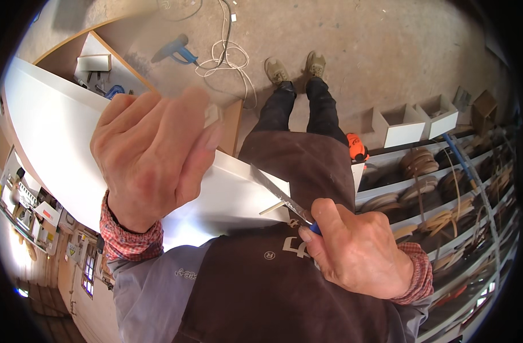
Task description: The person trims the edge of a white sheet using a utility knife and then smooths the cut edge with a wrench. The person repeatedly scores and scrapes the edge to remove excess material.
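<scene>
My right hand (pixel 358 246) is closed round the blue handle of a narrow, tapering file (pixel 278 194) with whitish dust on its metal. The file points up and to the left, over the end of a long white panel (pixel 238 177). A thin pale strip (pixel 273 208) lies by the panel's corner, just under the file. Raised above the panel, my left hand (pixel 153 154) is closed, fingertips blurred. Between its thumb and fingers shows a small whitish piece (pixel 213 116), whose kind I cannot make out.
A wood-edged open box (pixel 115 57) with tools stands beyond the panel. On the floor lie a blue heat gun (pixel 178 50) and a coiled white cord (pixel 230 57). At right are white drawer boxes (pixel 401 128), an orange tool (pixel 357 147) and a rack with rolled edging strips (pixel 418 163).
</scene>
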`<move>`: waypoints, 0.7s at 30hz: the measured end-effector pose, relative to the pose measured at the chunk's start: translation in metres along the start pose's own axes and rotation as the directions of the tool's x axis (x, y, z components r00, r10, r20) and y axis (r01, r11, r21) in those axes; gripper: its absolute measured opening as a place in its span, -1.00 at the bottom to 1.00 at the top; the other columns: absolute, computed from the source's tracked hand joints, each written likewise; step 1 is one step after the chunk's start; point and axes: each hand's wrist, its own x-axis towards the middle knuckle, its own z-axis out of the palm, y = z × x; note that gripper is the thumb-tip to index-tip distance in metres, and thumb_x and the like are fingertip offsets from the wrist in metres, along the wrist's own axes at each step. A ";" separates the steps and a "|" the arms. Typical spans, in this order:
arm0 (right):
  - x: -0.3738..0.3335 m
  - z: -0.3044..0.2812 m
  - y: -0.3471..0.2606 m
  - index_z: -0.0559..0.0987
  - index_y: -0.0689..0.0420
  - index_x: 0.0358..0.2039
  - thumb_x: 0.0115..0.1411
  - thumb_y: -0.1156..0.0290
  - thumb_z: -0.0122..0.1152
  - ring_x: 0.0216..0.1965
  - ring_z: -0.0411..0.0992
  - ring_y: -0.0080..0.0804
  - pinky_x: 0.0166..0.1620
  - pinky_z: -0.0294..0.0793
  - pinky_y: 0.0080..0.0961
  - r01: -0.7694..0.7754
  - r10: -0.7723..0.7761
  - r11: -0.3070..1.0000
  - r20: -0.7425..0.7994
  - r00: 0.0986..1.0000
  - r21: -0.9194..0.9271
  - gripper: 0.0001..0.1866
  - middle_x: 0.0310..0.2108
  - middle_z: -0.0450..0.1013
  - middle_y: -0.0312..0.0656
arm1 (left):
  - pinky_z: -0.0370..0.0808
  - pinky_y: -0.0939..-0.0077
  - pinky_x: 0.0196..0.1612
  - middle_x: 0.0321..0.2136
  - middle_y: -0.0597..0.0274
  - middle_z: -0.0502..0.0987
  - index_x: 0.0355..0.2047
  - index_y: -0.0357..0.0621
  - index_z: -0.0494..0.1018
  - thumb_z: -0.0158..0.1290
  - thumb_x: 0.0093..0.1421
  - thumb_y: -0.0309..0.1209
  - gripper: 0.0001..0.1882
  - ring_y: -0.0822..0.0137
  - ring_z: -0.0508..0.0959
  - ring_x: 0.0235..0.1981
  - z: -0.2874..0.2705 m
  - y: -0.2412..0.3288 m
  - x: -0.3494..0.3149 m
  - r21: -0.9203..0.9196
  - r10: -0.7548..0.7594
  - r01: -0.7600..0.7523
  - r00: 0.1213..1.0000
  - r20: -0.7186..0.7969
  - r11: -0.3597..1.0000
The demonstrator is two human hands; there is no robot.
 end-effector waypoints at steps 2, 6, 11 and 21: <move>-0.002 0.002 -0.001 0.46 0.19 -0.31 0.28 0.29 0.38 -0.73 0.40 -0.27 -0.67 0.35 -0.34 0.011 -0.011 1.000 -0.007 1.000 -0.006 -0.71 -0.64 0.35 -0.18 | 0.28 0.34 -0.45 -0.61 0.27 0.47 -0.25 -0.25 0.59 0.25 0.15 -0.34 -0.76 0.23 0.45 -0.59 0.000 0.000 -0.002 0.003 0.001 -0.001 1.000 -0.004 1.000; -0.001 -0.001 -0.002 0.46 0.19 -0.32 0.27 0.28 0.39 -0.73 0.39 -0.29 -0.67 0.35 -0.34 -0.001 0.001 1.000 0.015 1.000 -0.004 -0.70 -0.64 0.34 -0.19 | 0.28 0.33 -0.44 -0.60 0.27 0.48 -0.24 -0.25 0.59 0.25 0.16 -0.34 -0.75 0.22 0.45 -0.58 -0.001 0.000 0.000 0.002 0.002 -0.002 1.000 0.012 1.000; 0.001 -0.006 -0.004 0.45 0.20 -0.29 0.26 0.32 0.38 -0.71 0.40 -0.24 -0.65 0.35 -0.32 -0.017 0.018 1.000 0.039 0.999 -0.024 -0.72 -0.62 0.35 -0.18 | 0.30 0.34 -0.43 -0.60 0.26 0.49 -0.24 -0.25 0.58 0.25 0.16 -0.34 -0.75 0.22 0.47 -0.57 -0.001 0.000 -0.001 0.001 -0.005 0.005 1.000 0.011 1.000; 0.002 -0.002 0.000 0.42 0.18 -0.35 0.28 0.26 0.37 -0.75 0.38 -0.29 -0.67 0.33 -0.35 0.009 -0.009 1.000 0.022 1.000 -0.013 -0.68 -0.65 0.33 -0.19 | 0.39 0.31 -0.35 -0.60 0.22 0.48 -0.17 -0.40 0.59 0.18 0.18 -0.48 -0.75 0.20 0.49 -0.56 -0.005 0.004 0.000 -0.010 -0.020 0.021 0.998 0.065 1.000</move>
